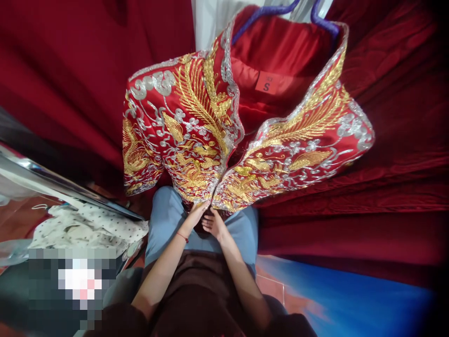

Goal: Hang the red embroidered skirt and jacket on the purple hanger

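Observation:
A short red jacket with gold and silver embroidery hangs in front of me on a purple hanger. Its collar stands wide, showing the red satin lining and a label marked S, while the front edges come together near the bottom hem. At that hem, my left hand grips the front edge on the left, a thin red string round its wrist. Close beside it, my right hand has its thumb at the other front edge and its fingers curled below the hem. Any fastener between them is hidden.
Dark red curtains surround the jacket. On the left are a shiny-edged panel and white dotted cloth. Blue-clad knees lie under the hem. A blue surface covers tiled floor at right.

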A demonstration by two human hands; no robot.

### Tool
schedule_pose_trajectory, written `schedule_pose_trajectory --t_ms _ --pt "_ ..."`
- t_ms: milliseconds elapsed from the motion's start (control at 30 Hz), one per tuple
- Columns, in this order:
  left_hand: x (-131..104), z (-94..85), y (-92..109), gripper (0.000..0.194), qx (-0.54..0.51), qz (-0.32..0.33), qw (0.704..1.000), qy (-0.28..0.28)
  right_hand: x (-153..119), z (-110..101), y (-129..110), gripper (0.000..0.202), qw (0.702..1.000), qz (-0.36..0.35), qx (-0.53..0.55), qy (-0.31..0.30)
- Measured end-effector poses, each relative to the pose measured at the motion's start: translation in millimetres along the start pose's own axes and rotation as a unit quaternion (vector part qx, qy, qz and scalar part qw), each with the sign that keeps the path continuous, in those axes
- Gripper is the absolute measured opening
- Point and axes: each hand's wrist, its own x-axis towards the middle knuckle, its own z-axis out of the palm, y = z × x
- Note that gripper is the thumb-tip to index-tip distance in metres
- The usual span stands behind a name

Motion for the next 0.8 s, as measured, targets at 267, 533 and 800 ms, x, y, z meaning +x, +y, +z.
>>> schedule_pose_trajectory --t_ms 267,533,800 --pt "3.1 -4.6 -0.1 0.007 0.021 -0.015 1.000 0.000 -3.7 -11.1 -22.1 0.016 0.957 -0.260 -0.124 0.033" --pt "-2.6 -0.8 1.8 0.011 0.026 -0.010 0.999 -0.022 -14.3 -1.2 -24.8 0.028 0.920 -0.327 -0.209 0.049" --pt "-4.7 0.7 5.3 0.011 0.039 -0.021 0.998 -0.048 -13.8 -3.5 -17.7 0.031 0.895 -0.370 -0.231 0.097"
